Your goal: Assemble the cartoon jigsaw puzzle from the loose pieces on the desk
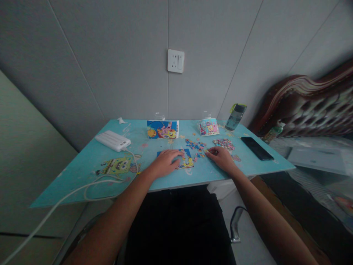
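In the head view, the left hand (167,161) is lying over the near-left part of a part-built jigsaw puzzle (190,162) at the near edge of the desk (82,167), its fingers spreading open rather than gripping. The right hand (220,157) is hovering low just right of it, its fingers curling together at a small jigsaw piece (206,151); whether they are pinching it or only touching it, one cannot tell.

For fitting a piece well, the left hand should be pressing lightly, so the joined section is not sliding, while the right is lining up the tabs before pushing down flat. Checking colours against the SpongeBob picture card (162,129) standing on the far side is probably helping. The blue-toned loose pieces (195,144) are lying beyond the puzzle, and keeping them apart from the pinkish pile (224,144) farther right seems wise.

The left hand is hiding part of the puzzle, so gaps there are staying unknown. The right fingers are covering the piece's outline, and the prints are looking too small and blurred for matching. Both forearms are running out of view.
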Demonstrator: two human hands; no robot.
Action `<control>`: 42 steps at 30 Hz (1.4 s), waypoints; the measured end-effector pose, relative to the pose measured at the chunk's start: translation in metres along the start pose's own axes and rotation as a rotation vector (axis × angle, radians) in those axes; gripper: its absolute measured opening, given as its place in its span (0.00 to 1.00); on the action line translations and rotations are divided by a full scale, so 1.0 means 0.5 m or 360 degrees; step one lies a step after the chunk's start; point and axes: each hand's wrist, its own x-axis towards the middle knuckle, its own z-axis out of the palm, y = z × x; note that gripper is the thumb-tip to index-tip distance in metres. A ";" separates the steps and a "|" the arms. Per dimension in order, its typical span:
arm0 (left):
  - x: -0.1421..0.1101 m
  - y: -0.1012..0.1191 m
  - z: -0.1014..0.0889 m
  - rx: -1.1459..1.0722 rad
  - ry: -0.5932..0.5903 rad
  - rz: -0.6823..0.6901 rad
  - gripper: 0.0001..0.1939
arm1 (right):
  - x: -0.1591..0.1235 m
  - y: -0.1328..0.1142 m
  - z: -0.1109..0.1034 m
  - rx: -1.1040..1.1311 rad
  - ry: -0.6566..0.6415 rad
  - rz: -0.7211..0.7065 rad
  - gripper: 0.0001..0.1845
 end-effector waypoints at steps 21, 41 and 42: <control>0.005 -0.006 0.000 -0.0062 -0.0011 0.0038 0.15 | 0.009 -0.011 -0.005 -0.0103 0.0032 -0.0163 0.18; 0.004 -0.005 0.000 -0.0069 -0.0002 0.0029 0.15 | 0.125 -0.052 0.072 -0.0276 -0.0032 -0.0421 0.16; 0.005 -0.005 -0.001 -0.0070 -0.0003 0.0030 0.15 | 0.126 -0.050 0.071 -0.0277 -0.0016 -0.0408 0.16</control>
